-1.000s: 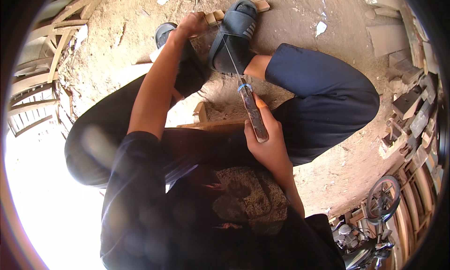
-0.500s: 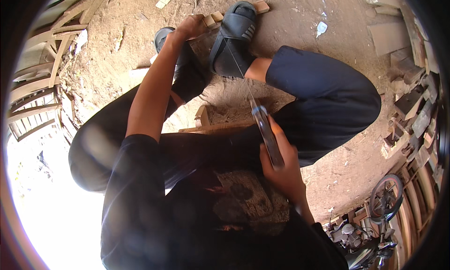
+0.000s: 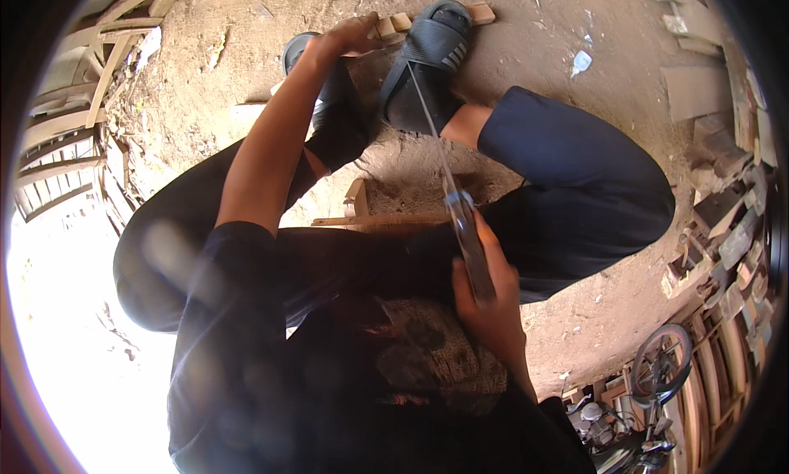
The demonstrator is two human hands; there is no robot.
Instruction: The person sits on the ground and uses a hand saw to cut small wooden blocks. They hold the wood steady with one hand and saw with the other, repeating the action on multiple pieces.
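Observation:
My right hand (image 3: 491,286) is closed round the dark handle of a handsaw (image 3: 470,242). Its thin blade, seen nearly edge-on, runs forward past my right foot toward a narrow strip of wood (image 3: 482,14) on the ground. My right foot, in a black slide sandal (image 3: 436,42), presses across that strip. Beyond my left foot, my left hand (image 3: 352,36) grips the strip's left end, where small blocks or notches show. Where the blade meets the wood is hidden by the foot and sandal.
Another board with an upright block (image 3: 356,201) lies between my legs. A heap of wood offcuts (image 3: 719,186) lines the right side, with a motorcycle (image 3: 629,416) at the lower right. Timber framing (image 3: 66,137) stands at left. A pale scrap (image 3: 581,63) lies on the dirt.
The whole view has shifted slightly, so feet and wood appear a little further right. Both hands keep their grips, and the saw's angle past the right foot differs slightly.

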